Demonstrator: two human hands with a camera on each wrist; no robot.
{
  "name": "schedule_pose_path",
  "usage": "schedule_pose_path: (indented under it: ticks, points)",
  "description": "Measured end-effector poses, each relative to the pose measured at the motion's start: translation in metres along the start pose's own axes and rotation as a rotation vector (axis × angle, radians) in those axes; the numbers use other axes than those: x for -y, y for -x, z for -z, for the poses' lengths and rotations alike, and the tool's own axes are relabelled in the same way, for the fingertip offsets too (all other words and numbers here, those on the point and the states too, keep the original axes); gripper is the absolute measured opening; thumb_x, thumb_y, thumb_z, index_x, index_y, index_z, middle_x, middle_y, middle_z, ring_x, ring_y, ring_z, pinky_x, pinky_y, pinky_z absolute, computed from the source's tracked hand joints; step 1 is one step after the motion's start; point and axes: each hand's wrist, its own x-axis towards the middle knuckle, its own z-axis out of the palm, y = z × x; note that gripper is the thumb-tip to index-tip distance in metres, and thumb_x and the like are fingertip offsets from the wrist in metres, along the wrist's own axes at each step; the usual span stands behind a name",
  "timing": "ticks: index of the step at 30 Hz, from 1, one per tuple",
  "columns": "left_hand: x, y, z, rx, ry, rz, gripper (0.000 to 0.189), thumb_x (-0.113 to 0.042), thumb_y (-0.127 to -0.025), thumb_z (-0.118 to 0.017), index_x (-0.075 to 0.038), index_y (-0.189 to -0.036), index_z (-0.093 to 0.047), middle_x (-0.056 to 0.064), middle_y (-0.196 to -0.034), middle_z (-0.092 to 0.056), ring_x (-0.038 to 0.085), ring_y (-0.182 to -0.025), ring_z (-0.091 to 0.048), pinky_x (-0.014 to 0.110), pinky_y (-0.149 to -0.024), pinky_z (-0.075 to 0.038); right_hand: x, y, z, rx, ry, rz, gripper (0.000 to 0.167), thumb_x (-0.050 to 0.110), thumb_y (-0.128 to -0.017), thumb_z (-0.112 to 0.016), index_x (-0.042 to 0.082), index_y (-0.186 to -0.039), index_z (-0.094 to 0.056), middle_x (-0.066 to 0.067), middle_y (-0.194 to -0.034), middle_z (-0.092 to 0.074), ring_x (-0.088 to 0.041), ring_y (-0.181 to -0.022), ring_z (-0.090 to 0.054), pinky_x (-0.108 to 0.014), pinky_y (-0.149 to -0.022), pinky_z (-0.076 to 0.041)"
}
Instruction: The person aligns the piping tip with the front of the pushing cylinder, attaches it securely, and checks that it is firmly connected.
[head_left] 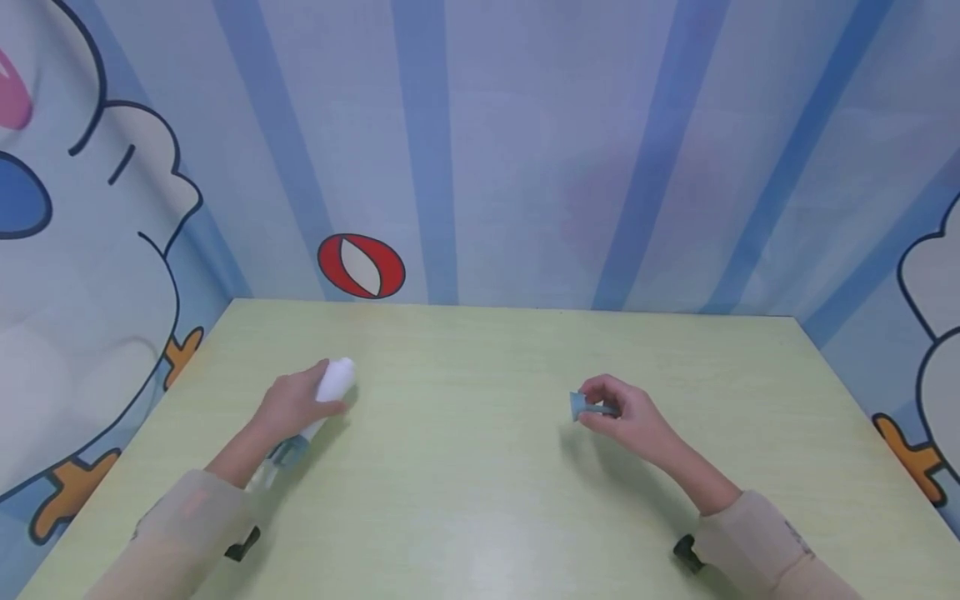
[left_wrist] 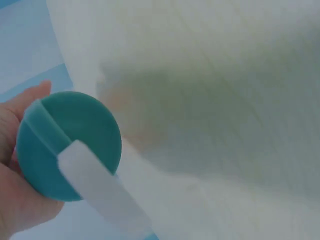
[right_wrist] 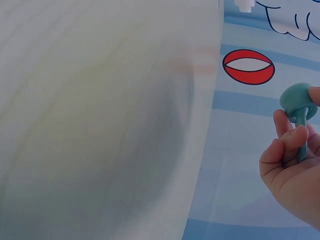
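My left hand (head_left: 296, 404) grips a long white round-ended thing (head_left: 336, 380) at the table's left, thumb and fingers on either side. Its near end has a teal disc (left_wrist: 95, 130) with a raised ridge, and a white flat stick (left_wrist: 102, 187) juts out from it. My right hand (head_left: 628, 418) pinches a small teal mushroom-shaped piece (right_wrist: 295, 100) by its head and thin stem, above the table's right half. In the head view its flared end points left. The kind of either thing cannot be told.
The pale yellow-green table (head_left: 465, 467) ends at a blue striped backdrop (head_left: 510, 167) behind and at both sides. A red and white ball (head_left: 362, 266) and white cartoon figures are printed on it. Black clips (head_left: 242, 544) show at both cuffs.
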Motion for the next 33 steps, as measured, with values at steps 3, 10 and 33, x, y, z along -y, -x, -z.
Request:
schedule_pose_path:
  ticks: [3,10,33]
  points:
    - [-0.008,-0.002,-0.001,-0.005,0.029,-0.064,0.075,-0.028,-0.078,-0.064,0.003,-0.136,-0.028,0.026,-0.123,-0.048,0.032,-0.093,-0.052,0.045,-0.075,-0.046,0.001,-0.001,0.001,0.010,-0.008,-0.001,0.028,0.014,-0.081,-0.061,0.003,-0.105,-0.053,-0.014,-0.094,-0.058,-0.014,-0.074,-0.055,-0.023,-0.061,-0.046]
    - [-0.031,-0.004,-0.008,0.023,0.049,-0.167,0.071,-0.028,-0.076,-0.068,-0.007,-0.135,-0.035,0.016,-0.121,-0.053,0.026,-0.095,-0.052,0.041,-0.075,-0.048,0.005,-0.004,0.002,0.033,-0.017,0.008,0.027,0.014,-0.081,-0.062,0.004,-0.105,-0.054,-0.014,-0.095,-0.058,-0.015,-0.075,-0.057,-0.023,-0.062,-0.047]
    - [-0.109,-0.005,-0.038,0.175,0.070,-0.488,0.062,-0.023,-0.074,-0.071,-0.012,-0.129,-0.045,0.005,-0.117,-0.057,0.018,-0.095,-0.053,0.032,-0.073,-0.045,0.011,-0.010,-0.007,0.117,-0.044,0.015,0.028,0.012,-0.080,-0.062,0.002,-0.105,-0.054,-0.015,-0.096,-0.058,-0.019,-0.078,-0.055,-0.024,-0.064,-0.047]
